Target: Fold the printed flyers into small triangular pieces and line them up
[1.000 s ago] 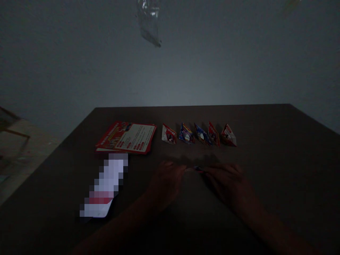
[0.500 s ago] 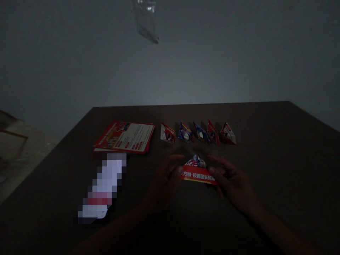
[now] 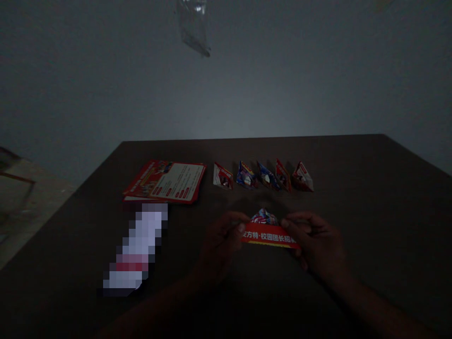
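Between my two hands is a partly folded paper flyer (image 3: 270,235), with a red band of white print along its lower edge and a patterned peak above. My left hand (image 3: 224,240) pinches its left end between thumb and fingers. At the other end, my right hand (image 3: 316,240) grips the paper with the thumb on the near face. Beyond the hands stands a row of several small folded paper pieces, among them a red and white one (image 3: 223,176), a blue one (image 3: 246,176) and another red and white one (image 3: 302,177) at the right end.
A stack of red and white printed flyers (image 3: 176,181) lies at the left of the dark table (image 3: 353,160). Nearer me is a long pale object (image 3: 141,245), blurred out by pixelation. A clear plastic bag (image 3: 193,28) hangs on the wall behind.
My right hand has shifted slightly right, and its thumb now sits higher on the paper. The flyer's red band shows a little wider and lies flatter. The row and stack are unmoved.
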Demonstrator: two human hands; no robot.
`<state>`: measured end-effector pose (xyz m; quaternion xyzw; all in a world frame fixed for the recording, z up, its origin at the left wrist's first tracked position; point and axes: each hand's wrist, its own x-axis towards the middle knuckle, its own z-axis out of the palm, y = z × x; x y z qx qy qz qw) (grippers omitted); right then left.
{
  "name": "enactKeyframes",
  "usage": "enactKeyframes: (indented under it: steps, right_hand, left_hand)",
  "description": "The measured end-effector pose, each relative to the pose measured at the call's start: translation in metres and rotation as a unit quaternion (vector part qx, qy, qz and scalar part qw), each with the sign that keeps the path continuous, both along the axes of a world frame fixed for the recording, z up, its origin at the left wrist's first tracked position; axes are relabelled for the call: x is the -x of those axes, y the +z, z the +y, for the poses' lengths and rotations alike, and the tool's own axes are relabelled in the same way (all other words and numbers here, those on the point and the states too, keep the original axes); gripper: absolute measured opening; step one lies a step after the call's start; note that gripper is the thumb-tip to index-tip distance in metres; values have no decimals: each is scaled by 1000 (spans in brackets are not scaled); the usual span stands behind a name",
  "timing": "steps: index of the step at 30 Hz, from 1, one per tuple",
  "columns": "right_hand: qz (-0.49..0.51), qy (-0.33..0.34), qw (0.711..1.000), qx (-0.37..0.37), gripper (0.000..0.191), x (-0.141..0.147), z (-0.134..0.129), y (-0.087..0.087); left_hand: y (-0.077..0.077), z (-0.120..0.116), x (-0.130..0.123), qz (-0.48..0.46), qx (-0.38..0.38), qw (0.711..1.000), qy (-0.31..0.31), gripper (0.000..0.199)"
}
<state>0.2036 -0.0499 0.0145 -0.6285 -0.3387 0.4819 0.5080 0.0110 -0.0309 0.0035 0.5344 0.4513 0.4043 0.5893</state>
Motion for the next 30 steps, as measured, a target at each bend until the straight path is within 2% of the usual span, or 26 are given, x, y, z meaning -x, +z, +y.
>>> enactKeyframes:
  steps: [8,14,16,19,21,23,27,30]
  right_hand:
    - [13,-34,999,0,37,3,-5,4]
    - [65,-33,997,20,37,3,0,-6]
    - [76,-29,997,20,36,2,1,-9]
    - [89,-20,996,13,36,3,2,-10]
    - [109,-6,994,22,38,4,3,-9]
    - [129,20,991,36,39,6,4,-8]
    - [117,103,987,50,38,11,2,-7]
    - [75,151,985,24,38,13,-1,-8]
  left_hand:
    - [7,-6,-4,-67,23,997,-18,9]
    - [-1,-2,-7,-153,86,984,-14,25]
    - [-2,-1,-5,-156,68,985,-16,35]
    - [0,0,-1,-117,-27,992,-33,47]
    - [2,-1,0,-81,-78,992,-63,54]
    - [2,-2,-1,-59,-95,990,-89,58]
    - [1,-6,-4,-36,-66,993,-96,54]
    - [0,-7,-5,-40,-41,995,-85,52]
